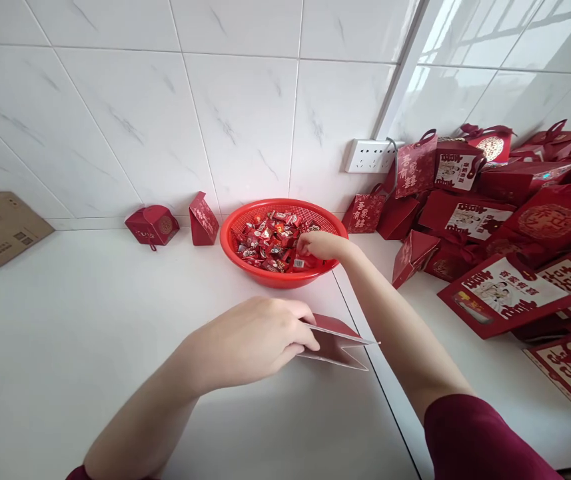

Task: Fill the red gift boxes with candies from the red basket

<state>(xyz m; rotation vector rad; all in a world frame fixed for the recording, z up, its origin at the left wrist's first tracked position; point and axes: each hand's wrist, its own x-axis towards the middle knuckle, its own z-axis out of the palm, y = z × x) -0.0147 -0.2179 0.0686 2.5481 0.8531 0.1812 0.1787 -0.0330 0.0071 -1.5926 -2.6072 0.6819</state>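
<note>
My left hand (260, 337) grips the edge of an open red paper gift box (332, 347), its fingers reaching inside the opening over the white table. Beyond it, a red plastic basket (285, 283) holds a heap of small wrapped candies (270, 243). My right hand (322, 245) reaches over the basket's right side, its fingers pressed together on a red candy packet (301, 263) among the candies.
Two small red boxes, one (152, 225) and another (203, 220), stand by the wall. Many red gift boxes (510, 287) pile up at the right, beneath a power socket (372, 156). Flattened cardboard (8, 227) lies far left. A seam runs along the white table (90, 320).
</note>
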